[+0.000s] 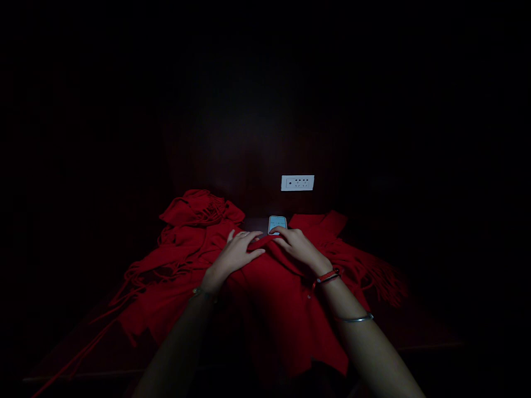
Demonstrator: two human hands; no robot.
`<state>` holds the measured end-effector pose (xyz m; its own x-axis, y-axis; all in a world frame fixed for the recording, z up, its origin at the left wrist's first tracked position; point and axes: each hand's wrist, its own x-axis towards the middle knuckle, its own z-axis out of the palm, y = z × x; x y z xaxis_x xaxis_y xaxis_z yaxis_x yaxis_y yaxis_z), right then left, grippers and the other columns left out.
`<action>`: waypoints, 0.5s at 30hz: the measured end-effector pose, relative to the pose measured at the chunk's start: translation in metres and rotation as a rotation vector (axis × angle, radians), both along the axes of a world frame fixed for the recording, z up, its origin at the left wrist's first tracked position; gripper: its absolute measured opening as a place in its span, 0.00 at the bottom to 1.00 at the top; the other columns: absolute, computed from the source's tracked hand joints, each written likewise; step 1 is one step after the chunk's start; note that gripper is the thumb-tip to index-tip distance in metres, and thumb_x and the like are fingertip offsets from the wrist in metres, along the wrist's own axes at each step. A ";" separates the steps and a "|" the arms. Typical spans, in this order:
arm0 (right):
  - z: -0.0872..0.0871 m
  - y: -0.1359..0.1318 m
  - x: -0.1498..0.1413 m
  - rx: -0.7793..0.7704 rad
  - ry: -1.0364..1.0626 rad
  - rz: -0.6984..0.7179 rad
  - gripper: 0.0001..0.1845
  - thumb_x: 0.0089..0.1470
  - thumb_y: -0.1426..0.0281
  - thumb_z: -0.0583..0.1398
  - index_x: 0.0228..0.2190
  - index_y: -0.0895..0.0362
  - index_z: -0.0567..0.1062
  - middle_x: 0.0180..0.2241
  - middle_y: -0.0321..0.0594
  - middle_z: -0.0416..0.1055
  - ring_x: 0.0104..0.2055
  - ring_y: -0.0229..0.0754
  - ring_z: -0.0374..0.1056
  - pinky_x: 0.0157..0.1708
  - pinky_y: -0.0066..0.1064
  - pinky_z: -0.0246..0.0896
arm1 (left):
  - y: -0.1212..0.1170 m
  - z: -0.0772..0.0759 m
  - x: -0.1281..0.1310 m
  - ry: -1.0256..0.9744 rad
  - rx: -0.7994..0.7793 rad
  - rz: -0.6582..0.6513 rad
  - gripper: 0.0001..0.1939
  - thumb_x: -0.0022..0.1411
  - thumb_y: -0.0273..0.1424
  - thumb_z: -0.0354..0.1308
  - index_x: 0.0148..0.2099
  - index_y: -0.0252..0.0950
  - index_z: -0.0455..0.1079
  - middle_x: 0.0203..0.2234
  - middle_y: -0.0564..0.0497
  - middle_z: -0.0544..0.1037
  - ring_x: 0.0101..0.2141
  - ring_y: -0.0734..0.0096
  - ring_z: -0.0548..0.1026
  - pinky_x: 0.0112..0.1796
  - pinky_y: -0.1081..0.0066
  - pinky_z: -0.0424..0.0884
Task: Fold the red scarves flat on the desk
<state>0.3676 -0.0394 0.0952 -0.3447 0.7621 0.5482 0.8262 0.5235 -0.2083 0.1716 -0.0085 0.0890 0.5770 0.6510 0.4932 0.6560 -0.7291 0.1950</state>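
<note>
A red scarf (274, 287) is spread in front of me and hangs down past the table's front edge. Its upper fold is pinched between the thumb and fingers of my left hand (234, 254). At the same fold, a little to the right, my right hand (302, 247) grips the cloth with curled fingers. Just behind the right fingertips is a phone (277, 222) with a lit screen, its lower part covered by the hand and cloth. A heap of crumpled red fringed scarves (194, 213) lies to the left of my left hand.
Another red scarf (321, 224), folded with its fringe trailing right, lies beyond my right hand. A white wall socket panel (297, 183) sits on the dark wall behind the phone. The dark table's front edge (83, 377) shows faintly; the surroundings are too dark to make out.
</note>
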 end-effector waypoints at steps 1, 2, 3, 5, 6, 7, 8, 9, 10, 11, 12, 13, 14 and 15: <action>0.000 0.000 0.000 0.008 0.013 0.009 0.12 0.57 0.68 0.49 0.39 0.57 0.69 0.33 0.39 0.72 0.33 0.37 0.67 0.33 0.25 0.55 | -0.001 -0.002 0.003 -0.015 -0.020 -0.035 0.21 0.55 0.39 0.52 0.51 0.40 0.61 0.45 0.50 0.70 0.45 0.65 0.65 0.50 0.62 0.55; 0.000 0.001 0.000 0.014 0.024 0.013 0.13 0.57 0.68 0.48 0.37 0.57 0.70 0.31 0.39 0.72 0.32 0.37 0.66 0.32 0.25 0.55 | -0.001 -0.003 0.005 -0.038 -0.029 -0.053 0.20 0.55 0.39 0.52 0.49 0.39 0.62 0.43 0.50 0.71 0.44 0.65 0.67 0.48 0.65 0.58; 0.000 0.001 0.001 0.020 0.032 0.014 0.14 0.58 0.67 0.47 0.34 0.58 0.71 0.30 0.39 0.72 0.31 0.37 0.66 0.32 0.25 0.55 | -0.001 -0.003 0.005 -0.066 -0.027 -0.060 0.18 0.55 0.38 0.52 0.48 0.39 0.63 0.42 0.50 0.72 0.42 0.66 0.68 0.46 0.68 0.60; 0.000 0.003 0.003 0.022 0.044 0.004 0.15 0.57 0.67 0.48 0.31 0.59 0.72 0.29 0.40 0.71 0.30 0.37 0.65 0.31 0.25 0.54 | 0.001 -0.001 0.003 -0.125 -0.016 -0.067 0.13 0.57 0.35 0.50 0.43 0.38 0.67 0.38 0.51 0.74 0.39 0.68 0.69 0.42 0.71 0.62; 0.000 0.004 0.003 0.015 0.044 0.000 0.14 0.57 0.67 0.49 0.30 0.59 0.72 0.29 0.41 0.71 0.30 0.37 0.65 0.31 0.25 0.54 | 0.002 0.001 0.001 -0.154 -0.010 -0.068 0.11 0.58 0.34 0.48 0.40 0.37 0.68 0.36 0.51 0.74 0.38 0.69 0.70 0.41 0.72 0.63; -0.001 0.006 0.004 0.000 0.039 0.000 0.13 0.56 0.67 0.50 0.30 0.59 0.72 0.28 0.41 0.71 0.30 0.37 0.65 0.31 0.25 0.54 | 0.004 0.004 -0.001 -0.186 -0.004 -0.062 0.11 0.59 0.33 0.47 0.38 0.37 0.69 0.34 0.52 0.75 0.36 0.70 0.71 0.39 0.73 0.63; -0.002 0.007 0.005 -0.020 0.030 0.005 0.11 0.55 0.68 0.52 0.30 0.60 0.72 0.28 0.41 0.71 0.30 0.37 0.65 0.30 0.25 0.53 | 0.005 0.006 -0.004 -0.217 0.004 -0.039 0.11 0.60 0.33 0.45 0.36 0.37 0.69 0.32 0.52 0.75 0.35 0.71 0.71 0.38 0.74 0.64; -0.002 0.007 0.006 -0.044 0.017 0.015 0.10 0.54 0.68 0.53 0.30 0.60 0.72 0.28 0.40 0.71 0.29 0.36 0.64 0.29 0.24 0.53 | 0.007 0.008 -0.008 -0.246 0.018 0.002 0.12 0.60 0.33 0.45 0.35 0.37 0.69 0.31 0.52 0.75 0.34 0.71 0.72 0.37 0.75 0.64; -0.003 0.008 0.006 -0.066 0.000 0.025 0.09 0.53 0.69 0.55 0.30 0.60 0.73 0.27 0.40 0.71 0.29 0.36 0.64 0.29 0.24 0.53 | 0.009 0.011 -0.013 -0.270 0.041 0.066 0.13 0.60 0.33 0.44 0.35 0.37 0.69 0.31 0.52 0.76 0.34 0.71 0.72 0.36 0.75 0.64; -0.004 0.009 0.007 -0.083 -0.017 0.030 0.07 0.52 0.69 0.56 0.30 0.60 0.73 0.27 0.40 0.71 0.29 0.36 0.64 0.28 0.24 0.52 | 0.011 0.013 -0.018 -0.288 0.072 0.153 0.13 0.60 0.34 0.44 0.36 0.37 0.69 0.31 0.51 0.76 0.34 0.70 0.72 0.36 0.75 0.64; -0.004 0.010 0.007 -0.092 -0.035 0.029 0.07 0.51 0.70 0.56 0.30 0.60 0.73 0.28 0.41 0.71 0.29 0.37 0.64 0.28 0.24 0.52 | 0.013 0.014 -0.025 -0.297 0.103 0.259 0.14 0.60 0.34 0.43 0.37 0.36 0.69 0.31 0.50 0.76 0.34 0.69 0.72 0.37 0.74 0.63; -0.004 0.010 0.007 -0.095 -0.052 0.021 0.07 0.50 0.70 0.57 0.29 0.61 0.73 0.28 0.42 0.71 0.29 0.37 0.64 0.28 0.25 0.52 | 0.015 0.016 -0.032 -0.295 0.131 0.382 0.14 0.60 0.34 0.43 0.38 0.36 0.69 0.31 0.49 0.76 0.34 0.67 0.72 0.37 0.72 0.63; -0.004 0.010 0.008 -0.094 -0.066 0.009 0.06 0.50 0.71 0.57 0.29 0.61 0.73 0.28 0.43 0.72 0.29 0.38 0.65 0.29 0.25 0.53 | 0.016 0.017 -0.038 -0.279 0.146 0.507 0.15 0.61 0.35 0.42 0.39 0.35 0.69 0.30 0.47 0.75 0.34 0.65 0.72 0.37 0.70 0.63; -0.004 0.010 0.008 -0.092 -0.076 -0.006 0.06 0.50 0.71 0.58 0.29 0.61 0.73 0.28 0.43 0.72 0.30 0.39 0.65 0.29 0.26 0.53 | 0.018 0.018 -0.044 -0.251 0.147 0.625 0.15 0.60 0.35 0.42 0.39 0.35 0.69 0.30 0.46 0.75 0.33 0.63 0.72 0.37 0.68 0.63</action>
